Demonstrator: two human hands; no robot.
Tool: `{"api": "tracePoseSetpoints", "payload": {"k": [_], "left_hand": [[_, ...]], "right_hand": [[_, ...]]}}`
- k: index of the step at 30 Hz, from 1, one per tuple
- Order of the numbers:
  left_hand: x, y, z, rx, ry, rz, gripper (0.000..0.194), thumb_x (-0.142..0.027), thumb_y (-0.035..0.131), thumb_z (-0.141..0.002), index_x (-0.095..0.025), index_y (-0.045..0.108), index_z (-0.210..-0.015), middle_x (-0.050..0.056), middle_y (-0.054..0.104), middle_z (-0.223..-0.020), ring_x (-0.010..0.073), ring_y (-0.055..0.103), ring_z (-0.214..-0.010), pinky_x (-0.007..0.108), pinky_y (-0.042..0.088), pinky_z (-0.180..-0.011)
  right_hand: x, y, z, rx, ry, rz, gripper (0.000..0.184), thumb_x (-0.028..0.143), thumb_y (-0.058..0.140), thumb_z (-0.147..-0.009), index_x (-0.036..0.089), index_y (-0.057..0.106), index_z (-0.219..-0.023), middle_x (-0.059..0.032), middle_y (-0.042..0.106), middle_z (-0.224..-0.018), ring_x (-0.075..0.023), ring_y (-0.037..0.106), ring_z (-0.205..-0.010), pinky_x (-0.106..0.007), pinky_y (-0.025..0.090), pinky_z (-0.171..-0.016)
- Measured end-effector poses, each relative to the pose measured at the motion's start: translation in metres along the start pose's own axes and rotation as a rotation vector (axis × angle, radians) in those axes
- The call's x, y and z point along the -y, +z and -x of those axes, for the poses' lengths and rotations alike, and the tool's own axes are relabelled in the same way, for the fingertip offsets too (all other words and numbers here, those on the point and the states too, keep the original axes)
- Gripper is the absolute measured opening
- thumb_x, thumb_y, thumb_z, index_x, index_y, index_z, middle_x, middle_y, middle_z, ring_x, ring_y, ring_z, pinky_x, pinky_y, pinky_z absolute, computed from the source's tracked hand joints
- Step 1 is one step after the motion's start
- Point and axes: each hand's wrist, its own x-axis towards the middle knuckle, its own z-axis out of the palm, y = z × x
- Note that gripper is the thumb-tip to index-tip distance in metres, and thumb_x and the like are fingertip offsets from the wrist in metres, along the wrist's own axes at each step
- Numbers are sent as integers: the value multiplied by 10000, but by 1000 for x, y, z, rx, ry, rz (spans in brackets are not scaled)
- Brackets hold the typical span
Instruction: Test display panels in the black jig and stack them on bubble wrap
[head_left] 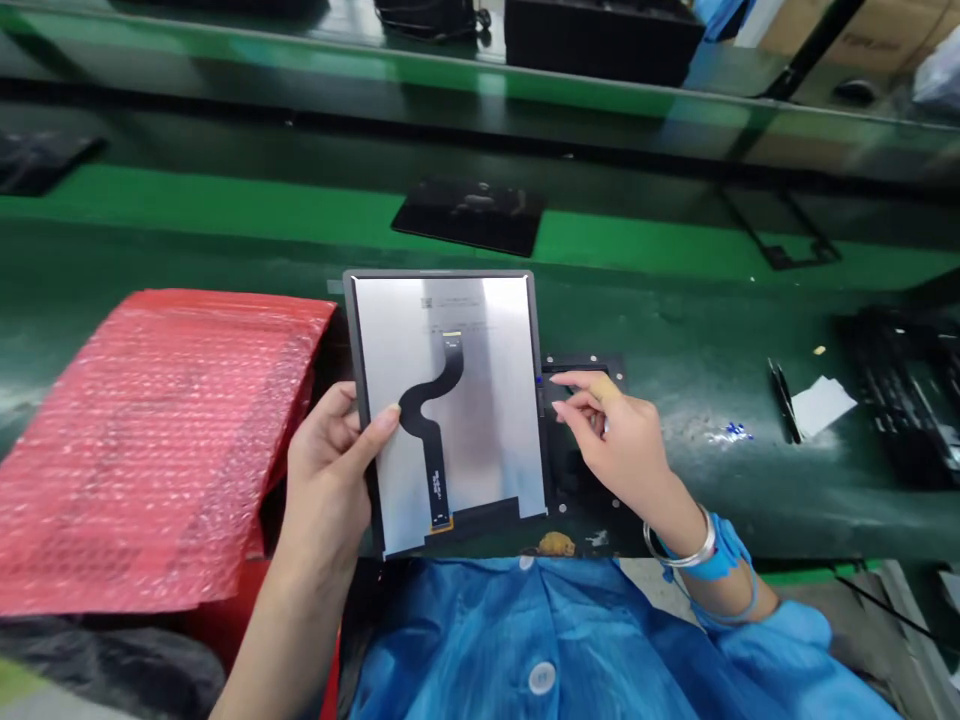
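Observation:
My left hand [337, 450] grips the left edge of a tablet display panel [487, 420], thumb on its silvery back and fingers behind. A black S-shaped flex cable [431, 400] runs down that back, with a gold connector at its upper end. Just off the panel's right edge is my right hand [622, 430], its thumb and index fingertips apart with nothing visible between them. A small blue spot [538, 380] shows on the edge by those fingertips. Partly hidden behind the panel and the right hand lies a dark frame [585, 362] with several screw-like dots.
Red bubble-wrap bags [165, 440] are stacked at the left. To the right lie small blue bits [735, 432], black tweezers [784, 400] and a white paper piece [823, 408]. A black panel [469, 215] rests at the back, below a shelf [300, 65]. Black parts [915, 390] sit far right.

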Motion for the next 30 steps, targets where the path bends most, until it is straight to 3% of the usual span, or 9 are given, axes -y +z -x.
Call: {"api": "tracePoseSetpoints", "payload": {"k": [4,12,15,21,26,30], "left_hand": [[-1,9,7,76,9,-38,318,-243,894,-633,-180,682,-862,-19,729,-711,95,649,-526,138,553,-523],[-1,18,9,80,3,-118,251,-197,841,-623,-225,695,-826,-62,735,-716,100,656,-501,139,553,-471],[0,21,7,58,-8,-128,256,-171,830,-589,-223,692,-798,-71,727,-699,95,647,-492,140,560,-475],[0,22,9,46,6,-131,268,-184,850,-593,-225,692,-806,-64,725,-715,101,642,-506,149,561,-468],[1,24,11,77,-9,-139,249,-231,859,-630,-233,685,-808,-39,719,-704,129,662,-536,161,561,-478],[2,25,11,97,-23,-149,251,-233,861,-633,-238,686,-814,-45,709,-682,125,630,-481,173,549,-448]], "right_hand": [[-2,2,-3,11,58,224,167,242,528,-928,228,650,-1042,30,716,-703,-131,638,-588,-250,378,-583],[0,-3,-8,281,233,434,115,211,517,-964,225,623,-1007,22,730,-727,-173,701,-685,-266,337,-586],[1,0,-7,241,228,480,137,187,541,-960,218,625,-1064,9,743,-784,-164,709,-727,-257,341,-596],[-2,0,-5,266,186,474,115,214,508,-979,210,622,-982,14,700,-673,-157,675,-626,-266,319,-549],[-7,0,0,150,135,453,158,197,500,-965,208,635,-1048,-11,708,-692,-160,677,-644,-263,330,-543],[-9,-2,-2,223,170,434,115,211,501,-957,210,615,-944,1,676,-647,-158,643,-590,-265,321,-542]]}}
